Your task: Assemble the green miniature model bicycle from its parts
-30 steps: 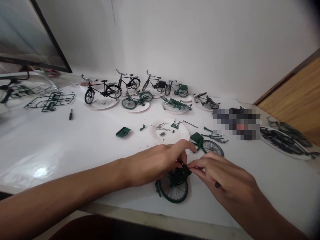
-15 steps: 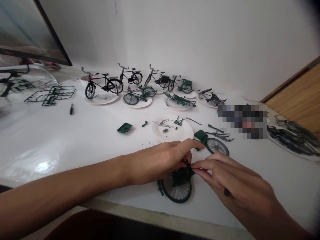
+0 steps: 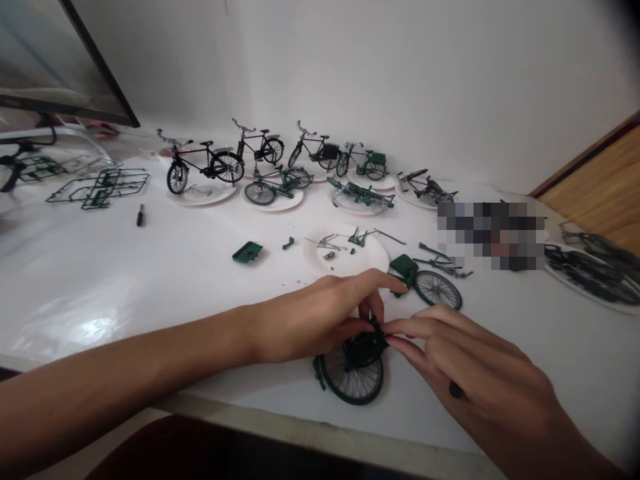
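Note:
Close to the table's front edge, a dark green model bicycle part (image 3: 369, 350) stands with its spoked wheel (image 3: 353, 383) towards me. My left hand (image 3: 325, 317) reaches over from the left and pinches the upper part of this assembly, its index finger stretched out beyond. From the right, my right hand (image 3: 470, 363) presses thumb and index finger together on the same dark green part. A small dark rod end shows under the right hand's curled fingers; what it belongs to is hidden. Just beyond my hands lies another wheel (image 3: 439, 289) with a green part (image 3: 404, 265).
A paper plate (image 3: 313, 257) holds thin metal pieces and small green parts. Left of it lies a green tray-like piece (image 3: 247, 252). Several model bicycles, one black (image 3: 205, 163), stand on plates along the wall. A screwdriver (image 3: 141, 215) and green sprue frames (image 3: 97, 188) lie left, below a monitor (image 3: 65, 60).
The view has shifted slightly. Both hands stay on the dark green bicycle part, with only tiny finger movement.

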{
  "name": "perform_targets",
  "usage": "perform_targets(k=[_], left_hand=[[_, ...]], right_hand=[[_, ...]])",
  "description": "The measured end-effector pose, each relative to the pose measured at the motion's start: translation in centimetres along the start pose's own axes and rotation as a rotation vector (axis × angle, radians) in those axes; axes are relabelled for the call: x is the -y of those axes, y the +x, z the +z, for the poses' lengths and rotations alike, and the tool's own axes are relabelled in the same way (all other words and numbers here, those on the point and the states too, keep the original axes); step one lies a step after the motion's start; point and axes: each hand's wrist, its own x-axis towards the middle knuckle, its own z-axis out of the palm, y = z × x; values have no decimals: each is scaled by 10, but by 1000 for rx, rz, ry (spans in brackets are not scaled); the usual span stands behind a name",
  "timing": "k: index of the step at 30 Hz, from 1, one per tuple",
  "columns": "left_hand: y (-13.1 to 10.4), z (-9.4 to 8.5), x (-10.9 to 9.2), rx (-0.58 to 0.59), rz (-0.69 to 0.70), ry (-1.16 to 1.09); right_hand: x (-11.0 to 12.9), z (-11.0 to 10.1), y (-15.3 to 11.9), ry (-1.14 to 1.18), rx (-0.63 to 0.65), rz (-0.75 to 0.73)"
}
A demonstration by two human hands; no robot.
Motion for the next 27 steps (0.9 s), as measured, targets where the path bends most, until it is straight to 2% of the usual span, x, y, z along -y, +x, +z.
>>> perform_targets(k=[5, 11, 15, 22, 24, 27], left_hand=[[0, -1, 1, 5, 13, 7], [0, -1, -2, 22, -2, 38], [0, -2, -3, 21, -11, 35], [3, 2, 0, 11, -4, -85], [4, 2, -1, 4, -5, -102], [5, 3, -1, -1, -25, -115]], right_hand=[[4, -1, -1, -48, -45, 9], [3, -1, -1, -15, 13, 9], [3, -2, -2, -13, 1, -8], [0, 5, -12, -43, 11, -38], [-2, 1, -13, -68, 4, -62], [-11, -16, -5, -73, -43, -55]])
